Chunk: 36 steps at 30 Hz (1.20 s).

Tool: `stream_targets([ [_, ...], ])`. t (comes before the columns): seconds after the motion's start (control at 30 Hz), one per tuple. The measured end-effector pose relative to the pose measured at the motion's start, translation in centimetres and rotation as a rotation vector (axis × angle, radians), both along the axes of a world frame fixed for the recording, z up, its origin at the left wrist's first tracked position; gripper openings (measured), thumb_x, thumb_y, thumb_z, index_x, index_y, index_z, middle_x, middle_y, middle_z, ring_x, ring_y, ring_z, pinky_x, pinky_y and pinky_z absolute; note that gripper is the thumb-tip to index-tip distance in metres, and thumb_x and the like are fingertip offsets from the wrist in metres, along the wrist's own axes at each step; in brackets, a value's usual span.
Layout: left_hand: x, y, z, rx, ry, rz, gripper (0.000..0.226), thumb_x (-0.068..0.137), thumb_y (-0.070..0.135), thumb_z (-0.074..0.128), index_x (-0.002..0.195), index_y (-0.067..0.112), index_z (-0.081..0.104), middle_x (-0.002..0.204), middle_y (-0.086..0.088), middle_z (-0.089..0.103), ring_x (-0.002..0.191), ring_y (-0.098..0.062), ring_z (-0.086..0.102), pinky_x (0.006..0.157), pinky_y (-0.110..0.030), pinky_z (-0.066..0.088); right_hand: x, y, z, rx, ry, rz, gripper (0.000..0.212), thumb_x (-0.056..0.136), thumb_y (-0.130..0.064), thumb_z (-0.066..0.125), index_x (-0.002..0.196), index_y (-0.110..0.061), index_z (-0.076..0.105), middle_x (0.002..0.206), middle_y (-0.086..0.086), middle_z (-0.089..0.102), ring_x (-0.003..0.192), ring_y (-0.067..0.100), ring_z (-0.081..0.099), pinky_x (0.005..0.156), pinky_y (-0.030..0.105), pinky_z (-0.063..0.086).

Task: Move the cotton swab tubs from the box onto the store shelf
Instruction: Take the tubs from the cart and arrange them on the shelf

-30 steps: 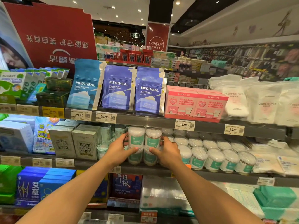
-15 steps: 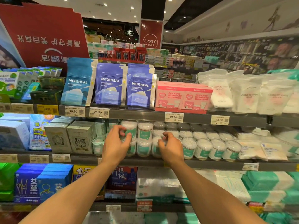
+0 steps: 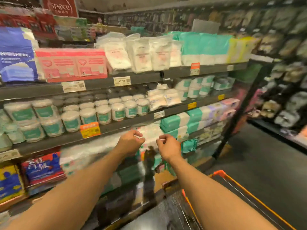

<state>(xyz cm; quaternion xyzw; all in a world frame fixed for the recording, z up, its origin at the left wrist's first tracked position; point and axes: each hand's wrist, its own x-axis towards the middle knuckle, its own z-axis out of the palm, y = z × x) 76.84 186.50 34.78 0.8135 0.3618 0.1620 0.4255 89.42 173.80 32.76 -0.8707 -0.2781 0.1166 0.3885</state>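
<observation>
- Tubs (image 3: 71,120) of cotton swabs with white lids and green labels stand in rows on the middle shelf (image 3: 132,120), filling its left half. The leftmost ones are stacked two high.
- Blue packs (image 3: 16,53) and pink boxes (image 3: 73,63) sit on the shelf above the tubs.
- An orange price tag (image 3: 90,130) hangs from the shelf edge just below the tubs.
- The left hand (image 3: 131,143) hovers in front of the shelf below, right of the tubs and apart from them. Its fingers are loosely curled, and nothing shows in its grasp through the blur.
- The right hand (image 3: 168,146) hovers near the left hand without touching it, curled the same way and holding nothing visible.
- Green and white packs (image 3: 174,122) are stacked behind the right hand and to its right.
- An orange-rimmed cart (image 3: 221,173) is at the near right, under the right forearm.
</observation>
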Motion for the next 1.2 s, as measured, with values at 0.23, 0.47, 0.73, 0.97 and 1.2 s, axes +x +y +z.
stream_targets([
  [0.23,11.1,-17.2,-5.0,-0.017,0.109,-0.331,0.019,0.092,0.029,0.068,0.108,0.019,0.066,0.1,-0.004,0.071,0.095,-0.025,0.069,0.074,-0.028,0.051,6.2,-20.8,-5.1,-0.087,0.117,-0.284,0.017,0.094,-0.028,0.063,0.101,-0.015,0.072,0.107,0.009,0.075,0.106,0.029,0.067,0.09,0.033,0.049],
  [0.47,19.5,-31.3,-12.0,0.004,0.237,-0.672,0.008,0.092,0.031,0.069,0.09,0.024,0.065,0.098,-0.009,0.072,0.103,-0.025,0.066,0.094,-0.03,0.045,9.3,-36.6,-11.6,-0.138,0.268,-0.598,0.02,0.096,-0.03,0.058,0.101,-0.017,0.073,0.106,0.006,0.075,0.105,0.028,0.067,0.09,0.034,0.052],
  [0.73,27.7,-43.6,-25.5,-0.071,0.504,-0.94,0.015,0.091,0.035,0.071,0.099,0.023,0.068,0.095,0.004,0.071,0.092,-0.018,0.07,0.079,-0.022,0.049,11.5,-50.5,-23.8,-0.218,0.558,-0.872,0.02,0.101,-0.029,0.055,0.105,-0.019,0.071,0.112,0.007,0.073,0.098,0.027,0.067,0.069,0.024,0.042],
  [0.97,31.2,-49.8,-39.6,-0.057,0.764,-1.129,0.02,0.102,0.026,0.055,0.105,0.01,0.065,0.093,-0.006,0.071,0.074,-0.014,0.063,0.053,-0.01,0.038,12.8,-55.7,-37.8,-0.248,0.882,-0.96,0.026,0.103,-0.021,0.049,0.117,-0.005,0.065,0.117,0.015,0.066,0.113,0.033,0.061,0.091,0.03,0.046],
  [1.2,34.9,-53.0,-52.1,0.379,0.921,-1.41,0.05,0.095,0.034,0.06,0.141,0.028,0.042,0.137,-0.004,0.053,0.12,-0.025,0.055,0.098,-0.039,0.05,15.1,-56.7,-51.3,-0.454,0.981,-1.033,0.035,0.097,-0.029,0.06,0.127,-0.011,0.057,0.123,0.01,0.063,0.116,0.031,0.058,0.083,0.03,0.04],
])
